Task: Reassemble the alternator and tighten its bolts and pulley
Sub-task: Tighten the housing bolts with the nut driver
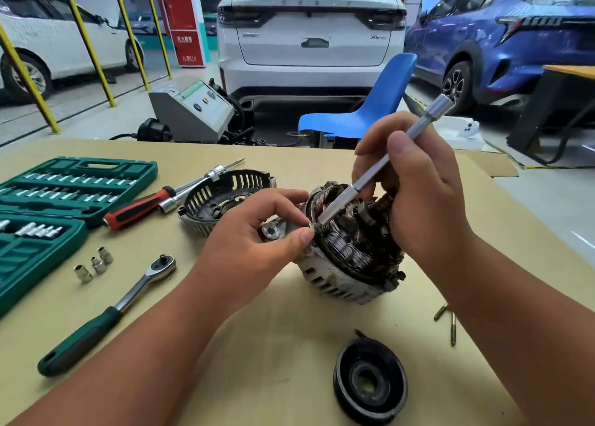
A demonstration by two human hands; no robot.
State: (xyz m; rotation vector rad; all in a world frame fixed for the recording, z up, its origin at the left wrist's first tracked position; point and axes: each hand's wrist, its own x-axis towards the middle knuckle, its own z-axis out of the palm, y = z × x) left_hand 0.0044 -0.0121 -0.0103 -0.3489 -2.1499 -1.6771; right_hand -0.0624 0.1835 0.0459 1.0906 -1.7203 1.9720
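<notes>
Clock positions read with the alternator at dial centre, 12 o'clock pointing away from the person.

Nearest, at 5 o'clock: black pulley (pixel 370 382) lies flat on the bench (pixel 283 345), well apart from the housing; at 4 o'clock, a few loose bolts (pixel 447 319) lie on the bench beside the right forearm.

At 8 o'clock: ratchet (pixel 106 316) with a green handle, head toward the alternator; just beyond it, three small sockets (pixel 95 264) stand together.

Centre: alternator (pixel 351 248) rests on the bench, tilted, open end up, copper windings exposed.

Left hand (pixel 257 232): fingers curled, thumb and forefinger pinching at the lower tip of the extension bar (pixel 386 165) where it meets the housing rim; whether a small part sits between them cannot be told.

Right hand (pixel 415 194): thumb and fingers closed round the middle of the bar; bar slanted, upper end toward 1 o'clock, lower end on the rim.

At 10 o'clock: slotted end cover (pixel 222 200) lies separate on the bench, hollow side up; a screwdriver (pixel 138 210) with a red and black handle lies touching its far edge; at 9 o'clock, an open green socket case (pixel 58 200).

Beyond the bench, at 12 o'clock: blue chair (pixel 363 110); grey machine (pixel 193 110) at 11 o'clock; behind both, a white car (pixel 309 33), tail toward the bench; blue car (pixel 502 39) at 1 o'clock.
</notes>
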